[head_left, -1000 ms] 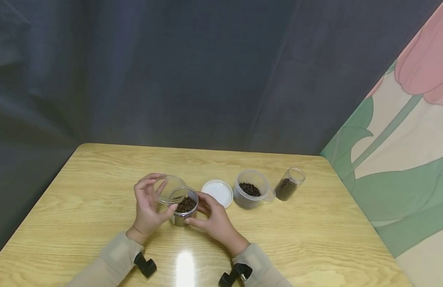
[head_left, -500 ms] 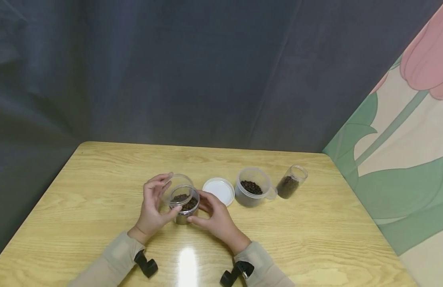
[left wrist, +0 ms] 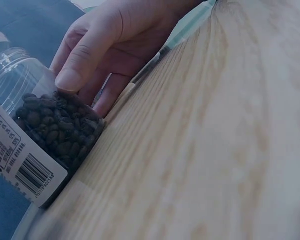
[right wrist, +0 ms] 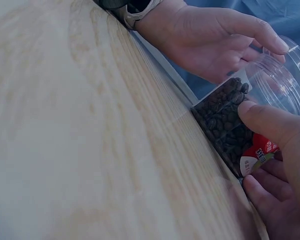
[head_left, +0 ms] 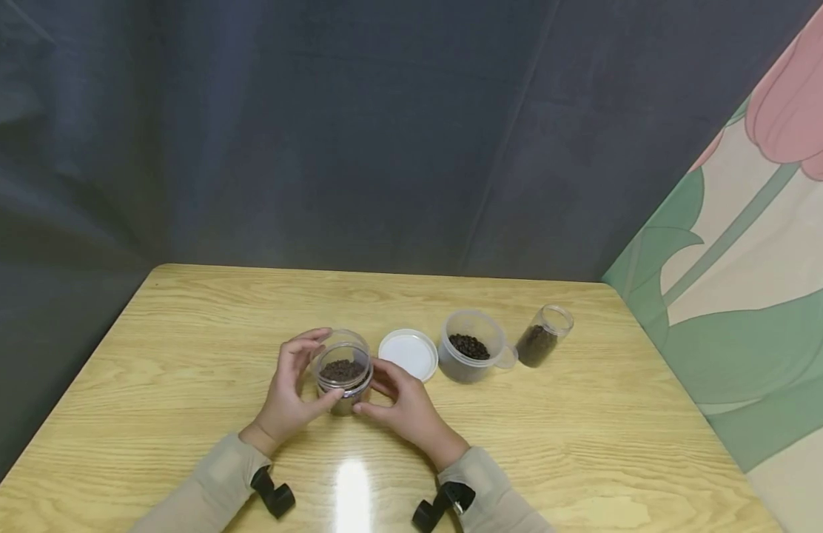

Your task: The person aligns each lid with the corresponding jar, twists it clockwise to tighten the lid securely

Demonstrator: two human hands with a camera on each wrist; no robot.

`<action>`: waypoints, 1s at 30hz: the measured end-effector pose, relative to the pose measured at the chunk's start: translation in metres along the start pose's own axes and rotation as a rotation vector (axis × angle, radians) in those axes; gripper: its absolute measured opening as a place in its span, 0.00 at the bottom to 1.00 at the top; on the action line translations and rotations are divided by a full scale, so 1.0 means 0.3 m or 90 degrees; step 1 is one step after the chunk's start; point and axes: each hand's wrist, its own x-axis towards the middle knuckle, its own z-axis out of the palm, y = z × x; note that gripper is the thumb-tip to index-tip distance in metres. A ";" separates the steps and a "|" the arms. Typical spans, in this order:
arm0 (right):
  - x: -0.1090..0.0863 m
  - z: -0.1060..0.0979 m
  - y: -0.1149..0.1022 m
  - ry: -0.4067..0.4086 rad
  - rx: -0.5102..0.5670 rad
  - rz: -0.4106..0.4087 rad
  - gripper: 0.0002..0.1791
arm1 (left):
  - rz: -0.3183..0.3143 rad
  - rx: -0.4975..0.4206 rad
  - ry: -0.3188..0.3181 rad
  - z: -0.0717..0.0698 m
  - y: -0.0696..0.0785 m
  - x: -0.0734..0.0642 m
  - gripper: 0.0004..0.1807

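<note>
A person in beige sleeves works at a wood-grained bench (head_left: 218, 318), both hands at a clear jar (left wrist: 52, 117) standing upright on its surface, near the front and a little left of centre. The jar is see-through and round, with a ridged screw neck. Glossy dark brown beans (left wrist: 60, 127) fill its lower part, with clear wall above them. A white label (left wrist: 25, 162) with fine print and a barcode wraps one side; a red one (right wrist: 259, 147) shows on another. The right hand (head_left: 411, 411) is clamped on the jar's side, thumb towards the person and fingers behind. The left hand (head_left: 288, 400) grips a transparent round lid (head_left: 348, 338) between thumb and curved fingers, over the jar's mouth; whether it touches the rim, I cannot tell. Just to the right lies a flat white disc-shaped lid (head_left: 408, 355), then a translucent tub (head_left: 459, 371) with a handle and dark beans inside, and beside that a narrower clear container (head_left: 536, 344), also holding something dark. A dark curtain (head_left: 358, 133) hangs behind.
</note>
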 end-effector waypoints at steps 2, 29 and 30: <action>-0.002 -0.001 -0.015 0.000 -0.001 -0.001 0.39 | -0.010 0.000 -0.006 0.001 0.000 0.000 0.41; -0.008 0.000 -0.002 -0.002 -0.022 -0.029 0.39 | -0.047 -0.025 -0.065 -0.012 -0.017 -0.006 0.34; -0.008 0.001 -0.003 0.000 -0.021 -0.029 0.39 | -0.051 -0.028 -0.066 -0.013 -0.016 -0.005 0.34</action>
